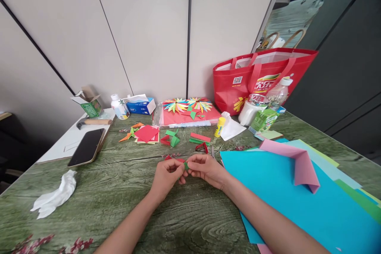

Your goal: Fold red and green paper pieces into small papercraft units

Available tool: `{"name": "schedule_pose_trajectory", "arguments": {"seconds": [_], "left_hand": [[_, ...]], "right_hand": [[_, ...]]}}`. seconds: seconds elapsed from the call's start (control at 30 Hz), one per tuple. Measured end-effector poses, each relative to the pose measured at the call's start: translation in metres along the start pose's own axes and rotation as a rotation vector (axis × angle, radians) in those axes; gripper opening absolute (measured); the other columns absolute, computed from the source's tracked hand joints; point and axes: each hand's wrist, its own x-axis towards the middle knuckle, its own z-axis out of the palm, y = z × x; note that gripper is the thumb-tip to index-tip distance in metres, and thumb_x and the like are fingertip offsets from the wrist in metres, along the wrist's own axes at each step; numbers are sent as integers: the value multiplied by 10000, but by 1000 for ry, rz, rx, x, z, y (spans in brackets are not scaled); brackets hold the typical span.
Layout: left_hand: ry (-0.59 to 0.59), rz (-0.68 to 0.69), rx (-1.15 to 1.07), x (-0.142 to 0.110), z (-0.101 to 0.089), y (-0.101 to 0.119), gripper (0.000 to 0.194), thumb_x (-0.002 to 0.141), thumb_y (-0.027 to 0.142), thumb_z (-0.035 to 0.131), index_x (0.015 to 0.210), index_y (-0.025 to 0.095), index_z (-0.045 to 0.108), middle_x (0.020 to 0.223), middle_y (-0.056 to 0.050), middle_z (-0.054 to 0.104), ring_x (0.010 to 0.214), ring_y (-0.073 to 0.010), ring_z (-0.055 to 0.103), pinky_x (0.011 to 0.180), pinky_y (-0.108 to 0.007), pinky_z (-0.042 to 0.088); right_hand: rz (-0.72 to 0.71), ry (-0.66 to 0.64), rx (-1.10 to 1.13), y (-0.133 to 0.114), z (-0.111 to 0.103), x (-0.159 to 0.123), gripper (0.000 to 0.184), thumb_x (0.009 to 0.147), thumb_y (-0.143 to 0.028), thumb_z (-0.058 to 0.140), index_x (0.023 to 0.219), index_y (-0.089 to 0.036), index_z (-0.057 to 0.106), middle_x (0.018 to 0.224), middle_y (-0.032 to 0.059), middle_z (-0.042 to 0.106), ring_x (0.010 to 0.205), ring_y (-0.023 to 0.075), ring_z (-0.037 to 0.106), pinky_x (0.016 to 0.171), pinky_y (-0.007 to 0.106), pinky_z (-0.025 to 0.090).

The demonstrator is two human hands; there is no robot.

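Between the fingertips of both hands is a small green piece of paper. My left hand pinches it from one side, and my right hand pinches it from the other. Most of the piece is hidden by the fingers. Just beyond the hands lie a folded red paper strip, part of a pair of scissors and stacked red and green strips. Folded green and red pieces sit farther left, beside a pile of square papers.
Large blue paper sheets cover the right side, with a folded pink sheet on top. At the back stand a glue stick, a red bag and a tissue pack. A phone, hammer and crumpled tissue lie left.
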Motion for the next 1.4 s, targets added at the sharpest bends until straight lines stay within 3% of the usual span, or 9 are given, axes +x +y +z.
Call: {"name": "schedule_pose_trajectory", "arguments": {"seconds": [0.2, 0.37, 0.47, 1.1, 1.4], "left_hand": [[-20, 0, 24, -1, -1, 1, 194, 681, 296, 599, 578, 132, 593, 526, -7, 599, 390, -78, 498, 405, -187, 419], [24, 2, 6, -1, -1, 5, 177, 668, 279, 602, 564, 137, 586, 511, -1, 599, 373, -77, 489, 389, -189, 412], [6, -4, 1, -1, 0, 6, 180, 668, 283, 608, 568, 134, 596, 510, -2, 601, 375, -77, 489, 390, -190, 411], [-59, -11, 12, 1, -2, -4, 205, 688, 302, 600, 579, 128, 602, 526, -8, 610, 385, -81, 499, 401, -199, 409], [-56, -57, -27, 0, 1, 0, 209, 673, 306, 618, 574, 123, 607, 525, -15, 616, 374, -81, 489, 390, -207, 407]], "right_hand": [[-127, 50, -157, -1, 2, 0, 239, 563, -320, 762, 673, -136, 655, 553, -14, 628, 487, 63, 505, 506, 201, 397], [5, -12, 57, -3, 0, 0, 249, 610, -359, 731, 655, -130, 644, 602, 5, 634, 567, 78, 570, 577, 207, 450], [18, -35, 56, -4, -2, 0, 224, 586, -299, 758, 682, -131, 644, 619, 2, 640, 572, 74, 573, 593, 205, 451], [-103, 41, -304, -10, 0, -3, 313, 527, -385, 750, 670, -131, 637, 557, -15, 599, 501, 74, 483, 526, 227, 392], [-160, 42, -452, -11, -1, -2, 268, 601, -374, 701, 687, -133, 624, 562, -6, 591, 502, 84, 482, 521, 235, 401]]}}
